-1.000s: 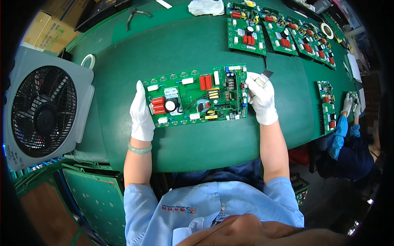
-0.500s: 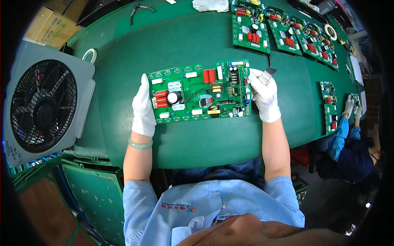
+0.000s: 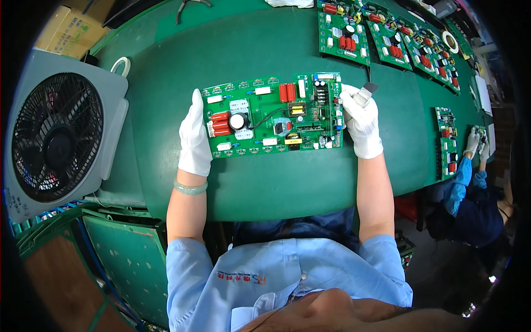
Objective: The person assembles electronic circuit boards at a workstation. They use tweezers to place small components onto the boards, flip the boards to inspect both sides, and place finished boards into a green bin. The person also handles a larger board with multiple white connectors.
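Note:
A green circuit board (image 3: 265, 116), crowded with red, white and black parts, spans the space between my two white-gloved hands over the table. My left hand (image 3: 194, 135) is closed on its left edge, with the thumb pointing away from me. At the right edge my right hand (image 3: 362, 123) grips the board with bent fingers. That hand also has a small flat silver-white piece with a dark grey tip (image 3: 365, 93) in its fingers; its kind is not clear. The board's underside and the fingers beneath it are hidden.
Several similar boards (image 3: 344, 41) stand at the far right of the green table (image 3: 276, 191), and another board (image 3: 447, 144) lies farther right. A grey box fan (image 3: 113, 105) is on the left beside a white tape roll (image 3: 121, 67). A co-worker's gloved hands (image 3: 473, 142) work at the right.
The view has shifted slightly. The circuit board appears a little higher and more to the right in the picture, still held at both ends with the same grip.

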`<control>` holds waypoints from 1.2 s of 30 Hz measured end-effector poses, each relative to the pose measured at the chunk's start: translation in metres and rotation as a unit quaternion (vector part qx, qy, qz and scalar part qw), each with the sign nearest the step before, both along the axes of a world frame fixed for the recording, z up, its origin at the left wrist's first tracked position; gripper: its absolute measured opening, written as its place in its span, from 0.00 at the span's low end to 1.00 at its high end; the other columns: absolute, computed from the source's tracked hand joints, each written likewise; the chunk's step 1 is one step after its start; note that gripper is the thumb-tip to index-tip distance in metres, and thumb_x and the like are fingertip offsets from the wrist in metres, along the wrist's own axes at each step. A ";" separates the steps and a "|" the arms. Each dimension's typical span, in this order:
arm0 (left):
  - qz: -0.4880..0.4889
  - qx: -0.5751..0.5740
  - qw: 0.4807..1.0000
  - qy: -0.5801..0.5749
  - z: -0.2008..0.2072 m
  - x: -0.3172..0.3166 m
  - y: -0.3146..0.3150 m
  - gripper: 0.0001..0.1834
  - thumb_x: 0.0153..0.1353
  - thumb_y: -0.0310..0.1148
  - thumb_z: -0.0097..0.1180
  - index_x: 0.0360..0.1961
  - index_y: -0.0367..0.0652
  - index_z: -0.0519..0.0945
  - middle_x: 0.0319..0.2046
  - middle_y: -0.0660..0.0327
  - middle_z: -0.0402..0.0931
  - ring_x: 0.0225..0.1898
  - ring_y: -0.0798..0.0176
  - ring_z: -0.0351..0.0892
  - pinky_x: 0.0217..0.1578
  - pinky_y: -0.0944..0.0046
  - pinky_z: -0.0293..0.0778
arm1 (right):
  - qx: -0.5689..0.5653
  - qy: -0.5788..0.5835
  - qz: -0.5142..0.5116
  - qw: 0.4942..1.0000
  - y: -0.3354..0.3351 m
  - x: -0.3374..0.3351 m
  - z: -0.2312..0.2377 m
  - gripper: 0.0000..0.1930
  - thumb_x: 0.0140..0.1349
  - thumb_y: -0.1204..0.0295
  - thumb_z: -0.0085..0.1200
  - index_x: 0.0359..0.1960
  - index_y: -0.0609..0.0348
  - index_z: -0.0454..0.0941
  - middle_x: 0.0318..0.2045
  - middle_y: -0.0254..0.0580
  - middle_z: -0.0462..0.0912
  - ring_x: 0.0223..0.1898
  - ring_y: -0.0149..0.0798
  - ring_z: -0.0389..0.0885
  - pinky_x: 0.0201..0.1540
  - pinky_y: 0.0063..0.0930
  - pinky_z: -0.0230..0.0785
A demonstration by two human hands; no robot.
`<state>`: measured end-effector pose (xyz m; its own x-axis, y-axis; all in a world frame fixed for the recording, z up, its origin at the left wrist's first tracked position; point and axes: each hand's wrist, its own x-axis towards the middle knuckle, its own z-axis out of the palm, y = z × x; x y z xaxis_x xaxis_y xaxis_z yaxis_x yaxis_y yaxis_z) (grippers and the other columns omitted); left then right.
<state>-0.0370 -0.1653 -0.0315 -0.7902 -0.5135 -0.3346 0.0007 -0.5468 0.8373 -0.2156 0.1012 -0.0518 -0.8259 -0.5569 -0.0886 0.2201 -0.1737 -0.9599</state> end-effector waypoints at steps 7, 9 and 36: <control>-0.007 0.002 1.000 0.001 0.001 -0.001 0.000 0.29 0.74 0.54 0.45 0.55 0.35 0.77 0.49 0.55 0.82 0.46 0.61 0.85 0.48 0.61 0.83 | 0.002 0.012 -0.007 1.000 -0.001 -0.001 -0.006 0.17 0.68 0.66 0.58 0.51 0.67 0.81 0.30 0.32 0.83 0.21 0.22 0.74 0.21 0.17 0.62; 0.009 0.009 1.000 -0.005 0.000 -0.002 0.000 0.29 0.74 0.53 0.46 0.55 0.36 0.77 0.49 0.56 0.82 0.46 0.62 0.85 0.48 0.61 0.82 | 0.004 0.020 -0.006 1.000 -0.001 -0.002 -0.008 0.17 0.68 0.66 0.58 0.51 0.67 0.81 0.29 0.31 0.83 0.21 0.22 0.74 0.21 0.17 0.62; -0.020 0.001 1.000 0.011 -0.001 0.001 -0.002 0.30 0.75 0.53 0.44 0.57 0.34 0.76 0.50 0.53 0.82 0.47 0.60 0.85 0.49 0.60 0.83 | 0.088 0.040 -0.007 0.995 -0.001 0.001 0.010 0.19 0.69 0.65 0.58 0.53 0.66 0.81 0.28 0.30 0.82 0.21 0.21 0.73 0.21 0.16 0.62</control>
